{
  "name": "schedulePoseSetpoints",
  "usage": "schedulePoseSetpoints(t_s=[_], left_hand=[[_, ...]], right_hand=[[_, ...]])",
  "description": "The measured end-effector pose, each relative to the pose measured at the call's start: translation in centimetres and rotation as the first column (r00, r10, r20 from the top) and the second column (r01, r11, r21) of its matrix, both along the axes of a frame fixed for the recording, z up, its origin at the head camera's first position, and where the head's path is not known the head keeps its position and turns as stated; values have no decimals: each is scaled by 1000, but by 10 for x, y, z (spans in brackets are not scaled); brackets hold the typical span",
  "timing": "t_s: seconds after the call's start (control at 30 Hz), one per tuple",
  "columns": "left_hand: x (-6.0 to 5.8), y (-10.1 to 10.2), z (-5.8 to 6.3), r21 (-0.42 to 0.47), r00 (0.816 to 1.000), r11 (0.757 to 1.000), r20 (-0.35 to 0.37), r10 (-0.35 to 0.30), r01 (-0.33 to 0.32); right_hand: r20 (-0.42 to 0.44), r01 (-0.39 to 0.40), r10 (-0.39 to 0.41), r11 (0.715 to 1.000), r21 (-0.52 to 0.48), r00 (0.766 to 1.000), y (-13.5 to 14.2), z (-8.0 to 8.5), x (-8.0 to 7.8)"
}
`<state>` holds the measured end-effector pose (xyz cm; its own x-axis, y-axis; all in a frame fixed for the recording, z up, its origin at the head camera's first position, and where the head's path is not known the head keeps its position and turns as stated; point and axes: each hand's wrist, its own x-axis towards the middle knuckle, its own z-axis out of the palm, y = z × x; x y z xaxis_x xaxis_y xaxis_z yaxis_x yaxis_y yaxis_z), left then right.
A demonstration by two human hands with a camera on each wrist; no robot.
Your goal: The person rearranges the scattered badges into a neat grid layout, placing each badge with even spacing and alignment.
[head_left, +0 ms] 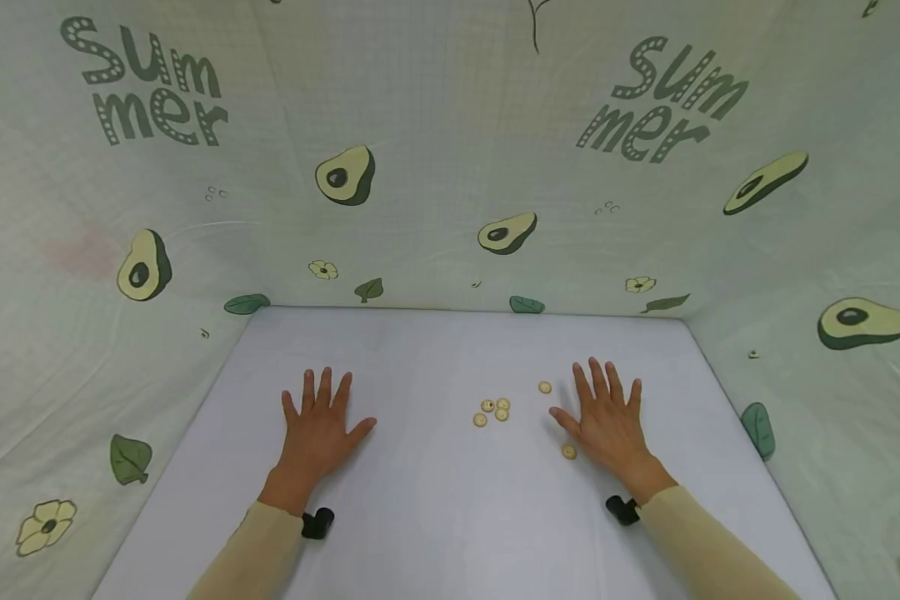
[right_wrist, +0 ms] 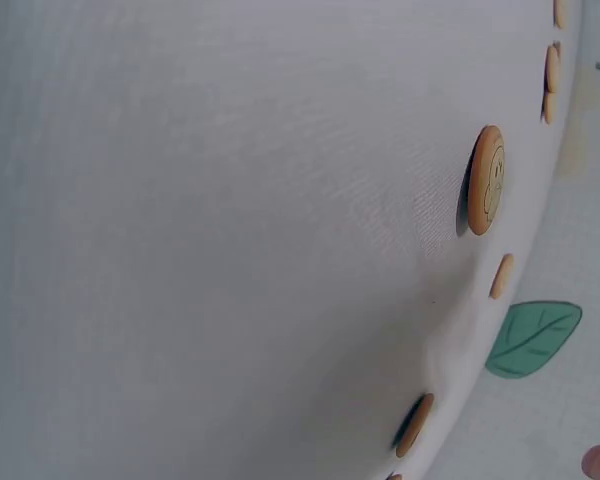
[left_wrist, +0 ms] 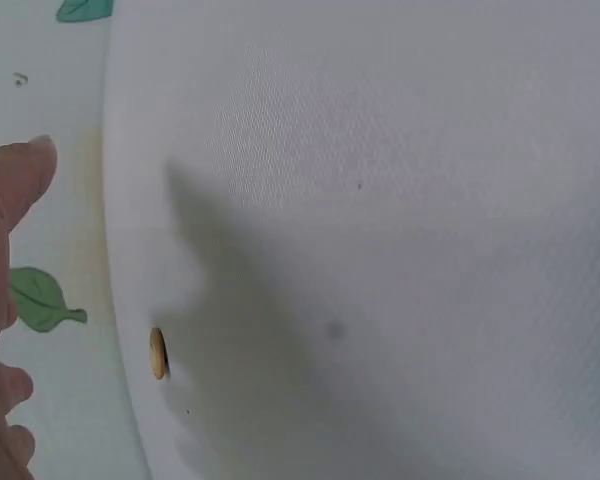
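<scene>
My left hand (head_left: 318, 437) is spread over the left half of the white table (head_left: 435, 508), palm down, holding nothing. A wooden disc (left_wrist: 158, 353) shows near the table edge in the left wrist view, by that hand's shadow. To the right, my right hand (head_left: 609, 425) also has its fingers spread and holds nothing. Beside its wrist lies one wooden disc (head_left: 568, 451); another disc (head_left: 544, 387) lies left of its fingertips. A loose cluster of discs, one of them a disc (head_left: 480, 420) at its near left, sits between the hands. In the right wrist view, one disc (right_wrist: 486, 180) bears a line drawing.
A pale cloth (head_left: 420, 108) printed with avocados, leaves and lettering surrounds the table at the back and sides. Dark wrist mounts (head_left: 318, 523) sit on the inner side of both wrists, by beige sleeves (head_left: 247, 558).
</scene>
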<state>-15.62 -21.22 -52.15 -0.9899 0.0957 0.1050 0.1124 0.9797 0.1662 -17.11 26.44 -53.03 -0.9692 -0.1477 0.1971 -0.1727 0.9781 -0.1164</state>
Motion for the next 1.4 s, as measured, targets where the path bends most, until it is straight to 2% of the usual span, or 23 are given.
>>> schedulePoseSetpoints(t_s=[0.1, 0.2, 0.33, 0.47, 0.67, 0.87, 1.07, 1.23, 1.4], left_hand=[[-4, -5, -4, 8, 998, 1000, -57, -12, 12], [-11, -10, -7, 38, 993, 999, -115, 3, 1], [-20, -16, -10, 100, 992, 993, -109, 68, -57], [-29, -21, -13, 122, 993, 987, -47, 111, -105], [-34, -25, -21, 100, 993, 988, 20, 113, -115], [-34, -22, -24, 108, 996, 990, 22, 84, -86], [-33, -18, -23, 120, 999, 992, 22, 42, -44], [-35, -21, -25, 118, 996, 989, 34, 81, -84], [-36, -25, -32, 152, 992, 981, 57, 115, -123]], right_hand=[[-66, -33, 32, 999, -15, 997, 2, -1, -1], [-164, -74, 69, 997, -27, 984, 5, -2, -6], [-222, -95, 87, 995, -25, 971, 8, -3, -14], [-206, -87, 80, 996, -27, 975, 8, -2, -20], [-155, -89, 85, 996, -15, 984, 5, -2, -26], [-120, -80, 80, 997, 7, 989, 3, -1, -26], [-120, -96, 98, 995, 19, 988, 2, -2, -30], [-90, -107, 108, 994, 21, 990, -1, -3, -36], [-31, -116, 118, 992, 45, 993, -7, -3, -46]])
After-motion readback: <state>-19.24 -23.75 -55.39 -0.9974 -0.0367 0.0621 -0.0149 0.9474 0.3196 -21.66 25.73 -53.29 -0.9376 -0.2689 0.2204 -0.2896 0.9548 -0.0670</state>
